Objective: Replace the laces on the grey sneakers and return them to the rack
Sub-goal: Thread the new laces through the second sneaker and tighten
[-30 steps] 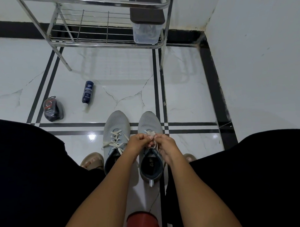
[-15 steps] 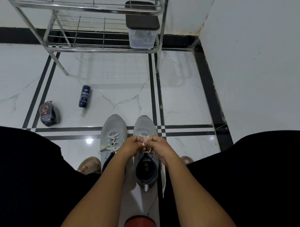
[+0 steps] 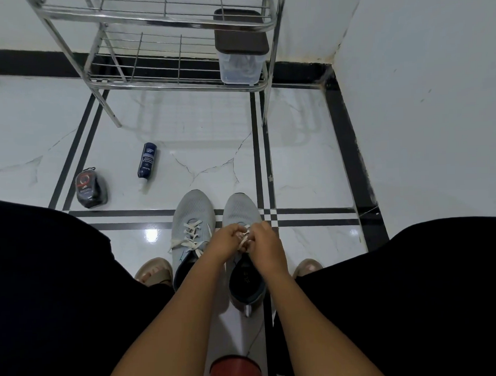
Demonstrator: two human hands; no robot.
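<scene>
Two grey sneakers stand side by side on the floor between my knees, toes pointing away. The left sneaker [image 3: 192,215] has a white lace threaded through it, its ends loose to the left. Over the tongue of the right sneaker [image 3: 240,209] my left hand [image 3: 225,243] and my right hand [image 3: 264,243] meet, and both pinch the white lace [image 3: 244,238] there. My fingers hide most of that lace. The steel shoe rack [image 3: 164,81] stands at the far wall.
A clear plastic box with a brown lid [image 3: 241,58] sits on the rack's lower shelf at the right. A dark blue bottle [image 3: 147,162] and a black shoe-polish container [image 3: 90,187] lie on the floor at left. A white wall [image 3: 421,111] closes the right side. A red round object [image 3: 236,371] is at the bottom.
The view has tilted down a little, so the rack and sneakers sit lower in the frame. Both hands stay on the right sneaker's lace, with only small finger movement.
</scene>
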